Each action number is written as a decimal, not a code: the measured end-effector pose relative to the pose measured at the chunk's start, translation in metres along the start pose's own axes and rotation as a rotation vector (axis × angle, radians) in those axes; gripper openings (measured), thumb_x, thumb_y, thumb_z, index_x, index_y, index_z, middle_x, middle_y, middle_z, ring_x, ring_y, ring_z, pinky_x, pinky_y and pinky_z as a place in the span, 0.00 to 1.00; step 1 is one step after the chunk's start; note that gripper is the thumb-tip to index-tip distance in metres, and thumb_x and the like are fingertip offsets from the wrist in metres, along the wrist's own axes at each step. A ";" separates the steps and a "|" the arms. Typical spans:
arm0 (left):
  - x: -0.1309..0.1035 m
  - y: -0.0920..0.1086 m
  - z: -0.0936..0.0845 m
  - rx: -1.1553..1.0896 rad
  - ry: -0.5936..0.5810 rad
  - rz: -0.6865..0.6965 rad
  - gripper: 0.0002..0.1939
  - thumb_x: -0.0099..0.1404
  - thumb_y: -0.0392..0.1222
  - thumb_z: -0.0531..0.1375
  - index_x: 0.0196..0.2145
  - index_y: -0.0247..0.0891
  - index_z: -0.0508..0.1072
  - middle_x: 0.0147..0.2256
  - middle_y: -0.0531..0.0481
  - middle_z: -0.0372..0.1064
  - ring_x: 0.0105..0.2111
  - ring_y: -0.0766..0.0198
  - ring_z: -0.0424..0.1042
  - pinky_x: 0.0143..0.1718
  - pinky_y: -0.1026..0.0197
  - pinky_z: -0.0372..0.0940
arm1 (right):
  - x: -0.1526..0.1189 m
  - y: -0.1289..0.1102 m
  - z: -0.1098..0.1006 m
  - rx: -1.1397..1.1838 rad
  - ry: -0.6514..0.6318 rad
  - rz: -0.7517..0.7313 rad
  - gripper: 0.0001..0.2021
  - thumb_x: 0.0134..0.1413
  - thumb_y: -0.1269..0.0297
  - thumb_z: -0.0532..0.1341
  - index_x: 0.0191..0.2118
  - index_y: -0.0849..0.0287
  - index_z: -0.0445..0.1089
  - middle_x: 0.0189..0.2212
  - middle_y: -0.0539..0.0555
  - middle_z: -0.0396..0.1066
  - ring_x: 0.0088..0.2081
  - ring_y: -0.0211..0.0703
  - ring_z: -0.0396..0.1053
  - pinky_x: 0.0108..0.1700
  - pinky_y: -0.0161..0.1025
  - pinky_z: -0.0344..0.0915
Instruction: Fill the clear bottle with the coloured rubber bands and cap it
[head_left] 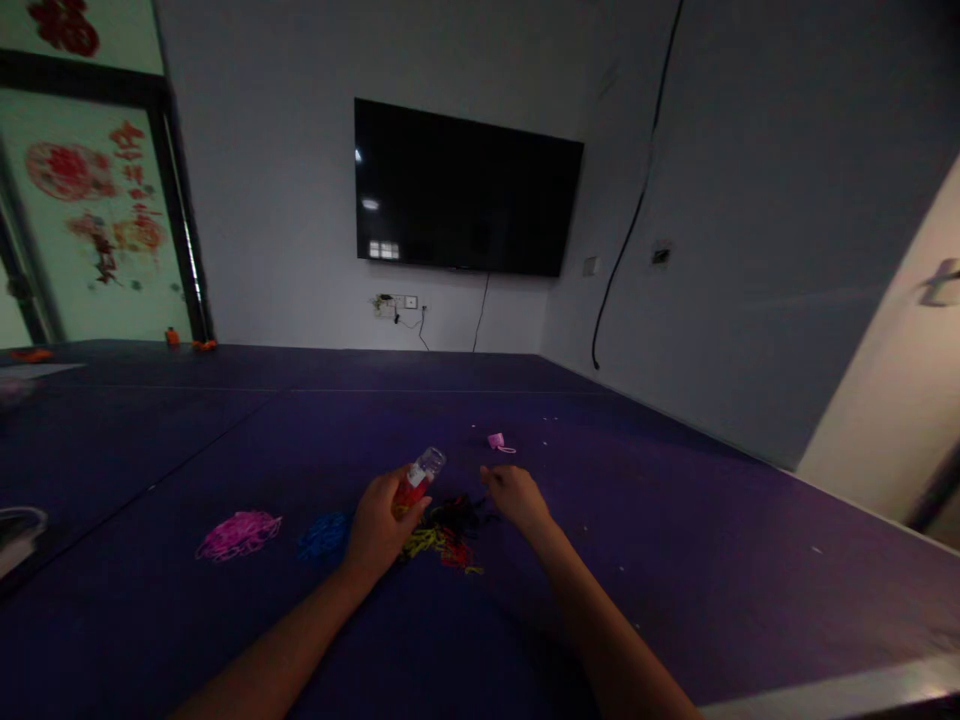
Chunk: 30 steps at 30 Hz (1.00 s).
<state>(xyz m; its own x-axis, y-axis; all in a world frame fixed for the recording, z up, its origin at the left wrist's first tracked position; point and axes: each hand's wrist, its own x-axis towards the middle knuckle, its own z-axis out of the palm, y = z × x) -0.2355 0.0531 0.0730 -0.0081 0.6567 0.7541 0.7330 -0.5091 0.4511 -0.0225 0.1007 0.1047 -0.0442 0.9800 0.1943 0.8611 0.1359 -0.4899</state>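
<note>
My left hand [382,525] is wrapped around a small clear bottle [429,465], tilted with its mouth up and to the right. Something red shows inside, behind a pale label. To the right, my right hand [516,492] has its fingers curled together; whether anything is pinched in them is hidden. Below and between the hands lies a mixed heap of rubber bands [450,540] in black, yellow and red. A blue pile of bands [322,537] sits left of my left hand, partly behind it. Farther left is a pink pile of bands [238,535].
Beyond my right hand lies a pink cap with a loop [498,442]. The dark purple surface [225,430] has small white specks. A white-rimmed object [19,535] is at the left edge. A television [465,190] and a hanging black cable [622,250] are on the walls.
</note>
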 end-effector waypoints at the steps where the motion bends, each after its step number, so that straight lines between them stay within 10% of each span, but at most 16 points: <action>1: 0.000 0.000 0.000 0.000 0.000 0.002 0.20 0.60 0.51 0.57 0.46 0.37 0.66 0.38 0.45 0.70 0.39 0.55 0.69 0.40 0.52 0.65 | -0.001 0.001 0.001 -0.095 0.011 0.007 0.20 0.59 0.57 0.49 0.30 0.65 0.73 0.32 0.62 0.73 0.34 0.44 0.72 0.32 0.33 0.59; 12: 0.000 -0.001 -0.001 -0.006 0.005 0.014 0.20 0.60 0.51 0.56 0.46 0.37 0.65 0.40 0.44 0.69 0.41 0.56 0.68 0.42 0.53 0.64 | -0.009 -0.018 0.000 0.204 -0.118 -0.107 0.19 0.57 0.57 0.52 0.25 0.65 0.71 0.22 0.56 0.71 0.22 0.36 0.65 0.24 0.31 0.56; 18: 0.000 -0.001 -0.001 0.003 0.017 0.002 0.20 0.60 0.51 0.56 0.46 0.36 0.66 0.40 0.44 0.69 0.41 0.55 0.68 0.43 0.52 0.64 | -0.025 -0.014 -0.018 0.432 -1.045 -0.144 0.25 0.47 0.43 0.56 0.23 0.65 0.71 0.20 0.55 0.71 0.20 0.35 0.67 0.25 0.32 0.63; 20: 0.000 0.000 -0.002 0.003 0.023 0.001 0.20 0.60 0.51 0.56 0.47 0.36 0.65 0.40 0.43 0.69 0.42 0.55 0.68 0.43 0.52 0.64 | -0.027 -0.016 -0.014 0.475 -1.120 -0.181 0.25 0.43 0.42 0.59 0.26 0.65 0.72 0.21 0.55 0.71 0.21 0.35 0.68 0.26 0.31 0.63; 26: 0.001 0.001 -0.002 0.007 0.025 0.014 0.19 0.60 0.50 0.56 0.46 0.37 0.66 0.40 0.45 0.69 0.41 0.56 0.69 0.42 0.53 0.64 | -0.013 -0.017 0.000 0.487 -0.497 -0.264 0.23 0.52 0.48 0.54 0.30 0.66 0.73 0.25 0.56 0.72 0.24 0.37 0.68 0.27 0.33 0.62; 30: 0.000 0.002 -0.001 0.007 0.031 -0.003 0.20 0.60 0.51 0.56 0.46 0.38 0.66 0.40 0.45 0.70 0.40 0.56 0.69 0.41 0.53 0.65 | -0.010 -0.009 0.002 0.211 -0.124 -0.427 0.21 0.40 0.51 0.64 0.38 0.61 0.74 0.35 0.57 0.72 0.37 0.46 0.69 0.39 0.39 0.63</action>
<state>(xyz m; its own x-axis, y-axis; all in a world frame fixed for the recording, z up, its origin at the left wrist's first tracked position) -0.2351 0.0516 0.0743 -0.0315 0.6406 0.7672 0.7380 -0.5027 0.4501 -0.0306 0.0898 0.1056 -0.4414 0.8386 0.3192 0.6322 0.5431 -0.5526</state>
